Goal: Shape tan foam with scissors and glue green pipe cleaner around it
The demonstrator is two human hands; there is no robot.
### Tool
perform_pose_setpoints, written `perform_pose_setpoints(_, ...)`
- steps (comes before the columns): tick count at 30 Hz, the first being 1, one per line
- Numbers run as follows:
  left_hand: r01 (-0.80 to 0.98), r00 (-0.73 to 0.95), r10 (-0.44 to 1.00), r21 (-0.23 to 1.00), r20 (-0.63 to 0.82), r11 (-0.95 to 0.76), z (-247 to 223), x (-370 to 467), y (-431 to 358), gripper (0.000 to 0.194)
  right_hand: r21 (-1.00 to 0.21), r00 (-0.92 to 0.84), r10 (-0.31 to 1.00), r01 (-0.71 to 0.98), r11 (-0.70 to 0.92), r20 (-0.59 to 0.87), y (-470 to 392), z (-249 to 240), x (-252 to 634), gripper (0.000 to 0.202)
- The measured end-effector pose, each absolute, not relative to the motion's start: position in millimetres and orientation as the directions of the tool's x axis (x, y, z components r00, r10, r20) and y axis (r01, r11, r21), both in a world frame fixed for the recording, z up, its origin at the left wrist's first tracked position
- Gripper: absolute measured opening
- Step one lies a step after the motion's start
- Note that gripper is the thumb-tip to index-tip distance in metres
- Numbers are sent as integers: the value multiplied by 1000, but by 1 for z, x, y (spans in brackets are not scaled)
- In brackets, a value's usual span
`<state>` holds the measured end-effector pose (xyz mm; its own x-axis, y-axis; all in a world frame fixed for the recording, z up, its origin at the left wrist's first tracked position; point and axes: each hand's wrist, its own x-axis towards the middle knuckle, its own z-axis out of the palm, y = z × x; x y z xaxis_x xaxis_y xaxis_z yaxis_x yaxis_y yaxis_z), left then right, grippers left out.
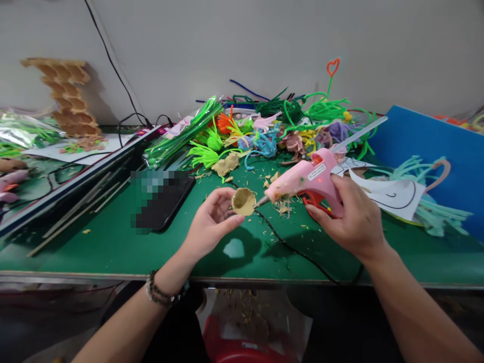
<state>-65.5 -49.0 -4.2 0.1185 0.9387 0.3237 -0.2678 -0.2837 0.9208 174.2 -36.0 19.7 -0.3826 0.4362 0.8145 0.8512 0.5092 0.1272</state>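
Between the thumb and fingers of my left hand (214,222) is a small tan cup (244,202), its hollow side turned up toward me. My right hand (353,214) is wrapped round the handle of a pink hot glue gun (302,181) with a red trigger. The gun's metal nozzle points left and meets or nearly meets the cup's right rim. A clear glue stick (361,132) juts from the gun's back end. What the cup is made of I cannot tell for sure.
A dark phone (168,201) lies left of my left hand. Behind are heaped colourful pipe cleaners (264,143) and a bagged green bundle (181,133). A black cord (280,237) crosses the green table (124,252). A blue board (427,156) stands at the right, beside paper cutouts (393,194).
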Motion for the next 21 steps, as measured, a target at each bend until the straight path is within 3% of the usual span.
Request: perform_pose_setpoints(21, -348, 116, 940, 900, 319, -263, -5, -65, -50, 31, 203, -472, 412, 813, 546, 779, -39, 19, 169, 42)
